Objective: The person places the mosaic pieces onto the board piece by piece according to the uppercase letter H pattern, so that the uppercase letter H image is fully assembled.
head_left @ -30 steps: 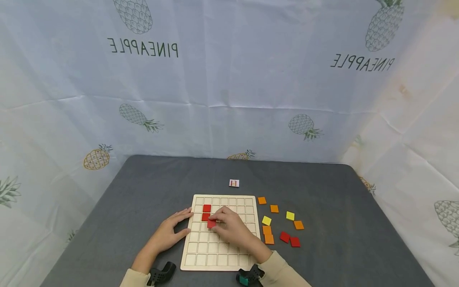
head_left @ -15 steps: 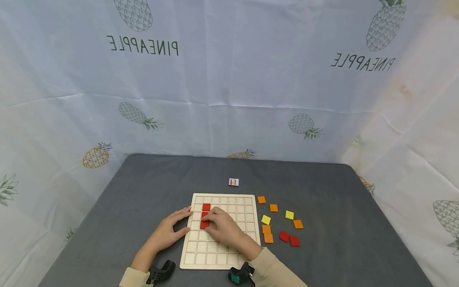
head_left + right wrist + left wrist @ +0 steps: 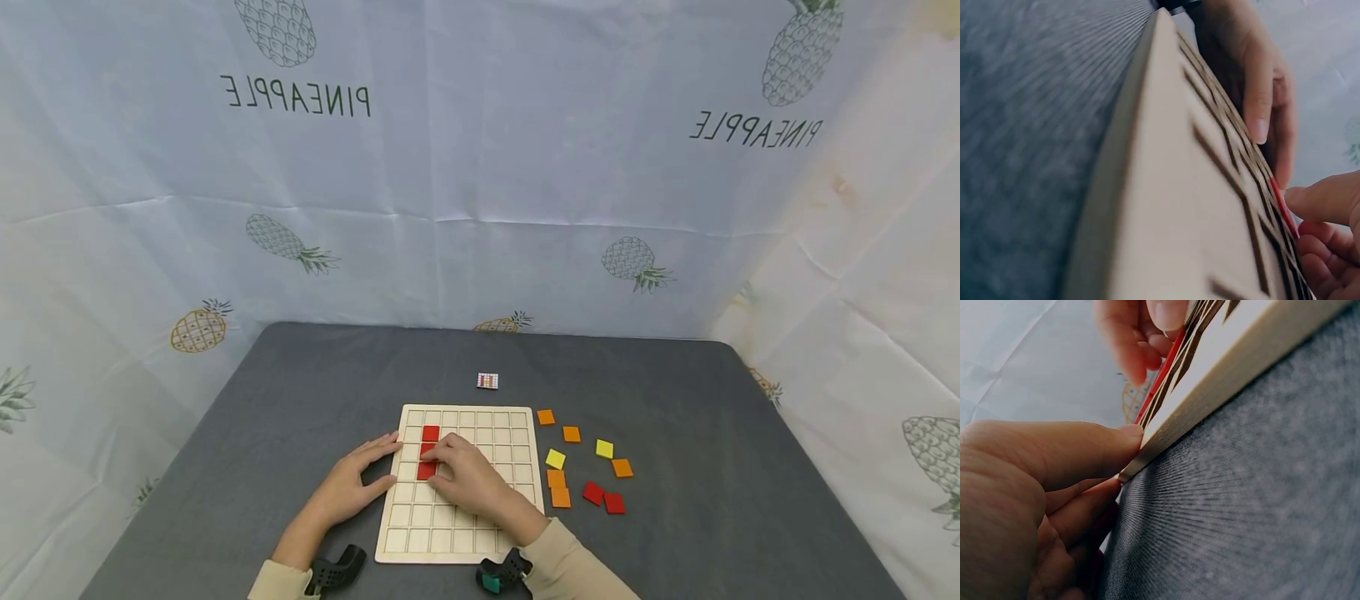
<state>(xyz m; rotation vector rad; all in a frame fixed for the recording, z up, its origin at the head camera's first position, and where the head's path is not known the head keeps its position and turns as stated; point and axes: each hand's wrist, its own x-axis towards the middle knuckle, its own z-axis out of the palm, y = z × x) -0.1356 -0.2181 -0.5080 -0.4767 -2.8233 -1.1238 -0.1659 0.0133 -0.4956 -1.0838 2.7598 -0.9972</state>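
A pale wooden grid board point(image 3: 442, 542) lies on the table, with three red square tiles in one column near its left side. My right hand point(image 3: 471, 479) reaches over the board and pinches the lowest red tile point(image 3: 425, 472), which sits in its cell below the middle red tile point(image 3: 427, 448) and the top red tile point(image 3: 431, 433). The right wrist view shows the thumb point(image 3: 1319, 199) right at the red edge, the other fingers curled below. My left hand point(image 3: 348, 485) rests against the board's left edge, thumb and fingers spread; in the left wrist view its fingertips touch the rim.
Right of the board lie loose tiles: several orange ones point(image 3: 572, 434), two yellow ones point(image 3: 604, 448) and two red ones point(image 3: 615, 503). A small card with a coloured grid pattern point(image 3: 487, 381) lies beyond the board on the dark table point(image 3: 337, 367). A pineapple-print curtain point(image 3: 480, 167) hangs behind.
My right hand has moved slightly left with the red tile, which has gone from overlapping cells into line under the other two. The left hand has stayed at the board's edge.
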